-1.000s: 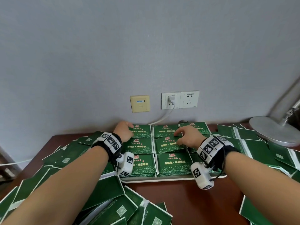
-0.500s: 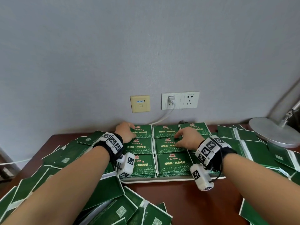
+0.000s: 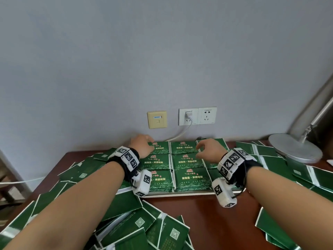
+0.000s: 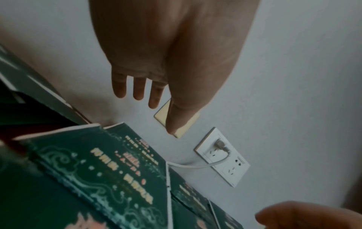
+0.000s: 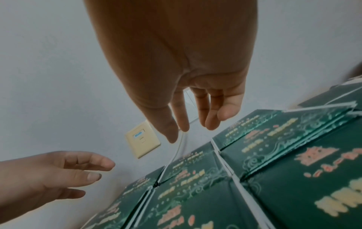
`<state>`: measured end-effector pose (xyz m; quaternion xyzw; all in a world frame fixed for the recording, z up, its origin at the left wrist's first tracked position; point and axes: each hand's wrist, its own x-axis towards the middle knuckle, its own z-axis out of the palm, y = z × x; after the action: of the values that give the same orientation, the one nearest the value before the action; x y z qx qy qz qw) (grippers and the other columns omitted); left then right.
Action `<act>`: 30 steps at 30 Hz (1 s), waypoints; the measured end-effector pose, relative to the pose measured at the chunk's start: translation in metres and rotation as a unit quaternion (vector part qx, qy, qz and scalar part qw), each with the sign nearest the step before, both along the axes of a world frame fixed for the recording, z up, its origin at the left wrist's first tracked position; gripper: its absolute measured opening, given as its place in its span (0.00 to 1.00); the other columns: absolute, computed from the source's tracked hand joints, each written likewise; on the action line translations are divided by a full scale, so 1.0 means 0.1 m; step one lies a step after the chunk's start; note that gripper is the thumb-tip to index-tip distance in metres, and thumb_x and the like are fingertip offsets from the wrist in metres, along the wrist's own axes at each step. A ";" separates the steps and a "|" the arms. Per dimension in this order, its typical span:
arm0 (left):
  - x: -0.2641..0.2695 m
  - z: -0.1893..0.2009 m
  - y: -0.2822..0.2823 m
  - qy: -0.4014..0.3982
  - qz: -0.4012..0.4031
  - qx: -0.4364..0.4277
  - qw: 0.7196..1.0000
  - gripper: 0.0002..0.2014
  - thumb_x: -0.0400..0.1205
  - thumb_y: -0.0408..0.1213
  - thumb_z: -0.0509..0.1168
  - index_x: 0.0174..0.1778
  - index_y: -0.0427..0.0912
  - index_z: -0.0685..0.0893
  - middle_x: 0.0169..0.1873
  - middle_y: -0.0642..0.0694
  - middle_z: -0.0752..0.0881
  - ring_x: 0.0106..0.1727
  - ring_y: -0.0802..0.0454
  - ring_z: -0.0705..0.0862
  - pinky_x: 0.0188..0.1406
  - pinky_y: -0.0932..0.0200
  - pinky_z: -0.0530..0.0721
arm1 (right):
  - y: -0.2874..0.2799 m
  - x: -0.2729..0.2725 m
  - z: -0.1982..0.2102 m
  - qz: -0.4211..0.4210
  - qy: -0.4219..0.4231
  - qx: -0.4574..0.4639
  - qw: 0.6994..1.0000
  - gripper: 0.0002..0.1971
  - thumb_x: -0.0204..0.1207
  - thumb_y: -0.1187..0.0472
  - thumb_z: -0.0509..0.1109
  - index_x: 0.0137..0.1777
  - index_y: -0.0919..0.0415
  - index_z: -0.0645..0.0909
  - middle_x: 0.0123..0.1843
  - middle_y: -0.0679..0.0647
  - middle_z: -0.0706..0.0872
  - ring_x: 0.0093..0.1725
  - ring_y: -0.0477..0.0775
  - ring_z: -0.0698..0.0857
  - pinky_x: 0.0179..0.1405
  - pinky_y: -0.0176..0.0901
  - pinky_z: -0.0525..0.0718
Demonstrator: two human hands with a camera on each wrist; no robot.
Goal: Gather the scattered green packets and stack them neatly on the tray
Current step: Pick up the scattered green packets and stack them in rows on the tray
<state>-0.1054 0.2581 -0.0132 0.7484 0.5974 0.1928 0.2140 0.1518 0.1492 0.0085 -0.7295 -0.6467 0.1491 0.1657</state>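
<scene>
Both hands are above the far rows of the tray, palms down. Left hand [image 3: 142, 145]: fingers [image 4: 137, 91] straight and slightly spread, holding nothing; the wrist view shows them clear of the packets. Right hand [image 3: 209, 150]: fingers [image 5: 211, 114] loosely extended, thumb apart, nothing held, hovering over the stacks, not touching as far as the wrist view shows.

Tray [image 3: 180, 194] sits on the table [image 3: 198, 217] against the wall. Stacked packets [image 3: 191, 179] lie face up in a grid: three rows, two columns plain, a third column on the right partly hidden behind the right wrist. Edges look well aligned; stack height cannot be read.

Loose packets [image 3: 126, 224] are heaped near left, mostly back side up with QR codes showing. More lie at far left [image 3: 84, 170], along the right [image 3: 266, 156] beside the lamp base [image 3: 295, 150], and at near right [image 3: 270, 226].

Judgement: partly done. The tray grid is established, but a large share of the packets is off the tray. Remaining work: collecting the piles on both sides, turning them face up and adding them to the stacks.
</scene>
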 end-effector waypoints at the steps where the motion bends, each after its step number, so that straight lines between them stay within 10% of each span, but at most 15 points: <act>1: 0.01 0.04 -0.05 -0.004 -0.010 0.003 1.000 0.13 0.79 0.37 0.72 0.59 0.52 0.84 0.60 0.46 0.84 0.54 0.49 0.85 0.54 0.56 0.84 | -0.06 -0.01 0.06 -0.001 -0.002 0.002 1.000 0.19 0.75 0.62 0.72 0.66 0.60 0.83 0.62 0.56 0.85 0.44 0.48 0.80 0.46 0.37 0.79; 4: 0.05 0.21 -0.30 -0.010 -0.032 0.017 0.999 0.10 0.80 0.37 0.71 0.56 0.50 0.84 0.54 0.45 0.84 0.37 0.53 0.83 0.36 0.63 0.79 | -0.28 -0.02 0.21 -0.015 0.004 0.016 1.000 0.20 0.76 0.62 0.72 0.68 0.61 0.81 0.64 0.56 0.85 0.46 0.49 0.84 0.47 0.37 0.83; 10: 0.25 0.48 -0.87 0.000 -0.054 0.037 0.998 0.10 0.76 0.43 0.73 0.47 0.63 0.80 0.67 0.44 0.79 0.59 0.46 0.84 0.58 0.53 0.84 | -0.83 0.09 0.46 -0.044 -0.015 0.040 0.998 0.20 0.73 0.59 0.75 0.66 0.57 0.82 0.63 0.55 0.85 0.57 0.54 0.84 0.57 0.42 0.80; 18: 0.95 0.59 -1.57 0.016 -0.159 0.034 0.987 0.10 0.77 0.42 0.71 0.53 0.58 0.83 0.65 0.43 0.83 0.56 0.46 0.84 0.59 0.51 0.83 | -1.70 0.61 0.58 -0.094 -0.030 0.037 0.994 0.20 0.73 0.58 0.75 0.65 0.59 0.83 0.62 0.55 0.86 0.58 0.54 0.84 0.54 0.38 0.79; 26: 1.91 0.44 -2.13 0.035 -0.275 0.034 0.960 0.15 0.78 0.39 0.71 0.61 0.48 0.85 0.48 0.47 0.87 0.41 0.47 0.87 0.41 0.61 0.81 | -2.50 1.29 0.35 -0.174 -0.036 -0.005 0.984 0.20 0.72 0.58 0.74 0.65 0.56 0.83 0.62 0.52 0.85 0.56 0.52 0.84 0.54 0.40 0.81; 30: 2.28 0.27 -2.34 0.056 -0.314 0.043 0.947 0.15 0.79 0.39 0.71 0.63 0.49 0.85 0.64 0.47 0.83 0.62 0.45 0.84 0.56 0.60 0.78 | -2.82 1.57 0.22 -0.209 -0.038 -0.035 0.977 0.19 0.71 0.56 0.75 0.63 0.54 0.84 0.59 0.51 0.85 0.47 0.47 0.81 0.42 0.35 0.77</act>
<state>0.1228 0.0243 0.0142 0.9163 0.3341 0.0984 0.1977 0.3089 -0.1332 0.0305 -0.8590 -0.4799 0.1057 0.1433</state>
